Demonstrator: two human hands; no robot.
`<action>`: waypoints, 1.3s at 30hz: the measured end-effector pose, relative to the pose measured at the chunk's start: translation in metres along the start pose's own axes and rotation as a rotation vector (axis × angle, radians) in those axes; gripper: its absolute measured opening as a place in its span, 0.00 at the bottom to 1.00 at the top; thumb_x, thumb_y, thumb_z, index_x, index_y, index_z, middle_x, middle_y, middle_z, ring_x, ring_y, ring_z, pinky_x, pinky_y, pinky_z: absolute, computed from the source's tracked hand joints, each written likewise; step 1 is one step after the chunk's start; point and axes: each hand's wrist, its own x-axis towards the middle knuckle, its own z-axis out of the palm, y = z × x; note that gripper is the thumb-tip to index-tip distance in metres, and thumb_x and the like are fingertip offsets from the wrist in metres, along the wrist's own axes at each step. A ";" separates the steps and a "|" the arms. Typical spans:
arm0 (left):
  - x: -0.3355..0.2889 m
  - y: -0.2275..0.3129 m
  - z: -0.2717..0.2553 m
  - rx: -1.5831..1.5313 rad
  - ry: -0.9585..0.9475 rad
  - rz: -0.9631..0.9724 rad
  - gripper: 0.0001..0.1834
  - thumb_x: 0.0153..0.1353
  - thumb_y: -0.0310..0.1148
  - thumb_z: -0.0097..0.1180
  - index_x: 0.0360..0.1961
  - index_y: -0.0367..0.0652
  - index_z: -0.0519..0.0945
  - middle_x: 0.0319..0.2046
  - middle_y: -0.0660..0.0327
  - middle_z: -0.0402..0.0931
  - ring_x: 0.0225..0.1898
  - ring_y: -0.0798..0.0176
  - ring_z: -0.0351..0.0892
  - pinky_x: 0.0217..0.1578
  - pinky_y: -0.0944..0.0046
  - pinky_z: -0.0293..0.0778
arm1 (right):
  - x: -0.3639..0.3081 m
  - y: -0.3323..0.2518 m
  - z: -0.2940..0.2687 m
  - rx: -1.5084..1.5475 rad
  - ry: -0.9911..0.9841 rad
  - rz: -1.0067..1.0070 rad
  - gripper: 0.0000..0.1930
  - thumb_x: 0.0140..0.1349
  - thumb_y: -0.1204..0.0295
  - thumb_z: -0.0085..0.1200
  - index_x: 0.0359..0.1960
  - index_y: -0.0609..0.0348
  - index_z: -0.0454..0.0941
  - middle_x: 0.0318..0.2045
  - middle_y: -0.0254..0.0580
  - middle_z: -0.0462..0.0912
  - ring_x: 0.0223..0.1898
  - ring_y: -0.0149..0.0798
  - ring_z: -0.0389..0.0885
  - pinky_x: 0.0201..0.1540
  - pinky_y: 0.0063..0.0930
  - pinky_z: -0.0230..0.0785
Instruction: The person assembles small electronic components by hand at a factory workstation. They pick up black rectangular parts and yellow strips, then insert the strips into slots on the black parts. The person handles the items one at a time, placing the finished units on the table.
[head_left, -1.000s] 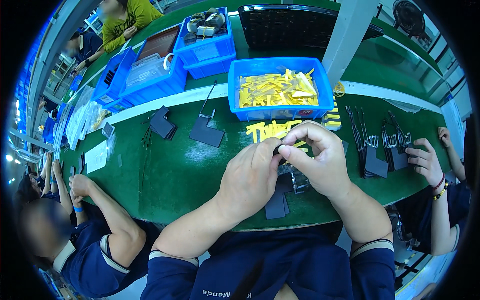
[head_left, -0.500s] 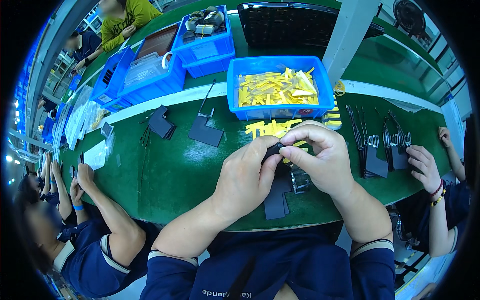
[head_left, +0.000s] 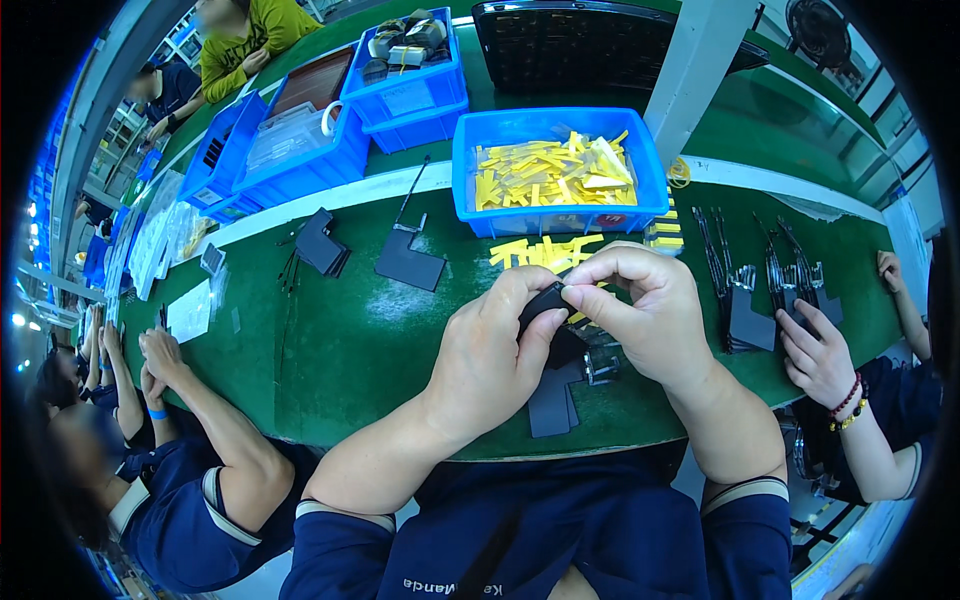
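Observation:
My left hand [head_left: 475,350] grips a small black piece [head_left: 541,303] between thumb and fingers. My right hand [head_left: 640,310] pinches at the upper end of that same piece; its fingertips hide what lies between them. Below my hands, near the table's front edge, lie dark L-shaped flat parts [head_left: 552,408], overlapping, with a metal bracket [head_left: 602,368] beside them. Just beyond my fingers a loose heap of yellow strips [head_left: 540,252] is spread on the green tabletop, partly hidden by my hands.
A blue bin [head_left: 462,170] of yellow strips stands ahead, left of a white post [head_left: 700,70]. Dark L-shaped parts [head_left: 410,258] lie at left; more with cables [head_left: 750,320] lie at right, touched by a co-worker's hand [head_left: 822,360]. Another co-worker [head_left: 220,450] sits at left.
My hands stay close together, and the black piece has tilted slightly, showing more of its side. The co-worker's hand at right has moved left and nearer to me.

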 end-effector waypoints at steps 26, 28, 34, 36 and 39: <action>0.002 -0.012 0.003 -0.286 -0.071 -0.171 0.14 0.56 0.23 0.57 0.43 0.35 0.70 0.32 0.54 0.80 0.35 0.64 0.80 0.36 0.68 0.72 | 0.003 0.008 -0.007 0.054 -0.087 0.071 0.08 0.54 0.74 0.59 0.32 0.67 0.81 0.27 0.43 0.83 0.28 0.30 0.80 0.33 0.23 0.72; 0.002 -0.009 -0.001 -0.283 -0.130 -0.236 0.14 0.58 0.20 0.54 0.46 0.34 0.69 0.36 0.58 0.80 0.40 0.74 0.76 0.40 0.73 0.71 | 0.004 0.008 -0.006 -0.024 -0.076 0.034 0.07 0.54 0.74 0.59 0.31 0.67 0.81 0.27 0.43 0.83 0.28 0.30 0.80 0.33 0.23 0.71; 0.003 -0.018 0.002 -0.504 -0.096 -0.274 0.13 0.60 0.21 0.53 0.46 0.35 0.69 0.37 0.57 0.78 0.40 0.71 0.76 0.42 0.71 0.72 | 0.004 0.006 -0.006 0.154 -0.078 0.130 0.08 0.57 0.74 0.57 0.31 0.69 0.80 0.27 0.40 0.82 0.30 0.29 0.81 0.35 0.22 0.72; 0.006 -0.015 0.000 -0.762 -0.083 -0.338 0.13 0.60 0.23 0.53 0.46 0.36 0.69 0.37 0.58 0.77 0.38 0.69 0.77 0.41 0.71 0.72 | 0.005 0.003 -0.007 0.391 -0.091 0.172 0.08 0.59 0.75 0.56 0.33 0.70 0.79 0.29 0.41 0.82 0.31 0.30 0.81 0.36 0.22 0.73; 0.009 -0.013 -0.002 -1.000 -0.049 -0.390 0.12 0.61 0.26 0.53 0.45 0.38 0.69 0.35 0.59 0.76 0.36 0.68 0.78 0.40 0.70 0.73 | 0.004 0.004 -0.007 0.550 -0.146 0.175 0.07 0.60 0.76 0.54 0.36 0.71 0.78 0.32 0.43 0.82 0.32 0.31 0.81 0.39 0.23 0.74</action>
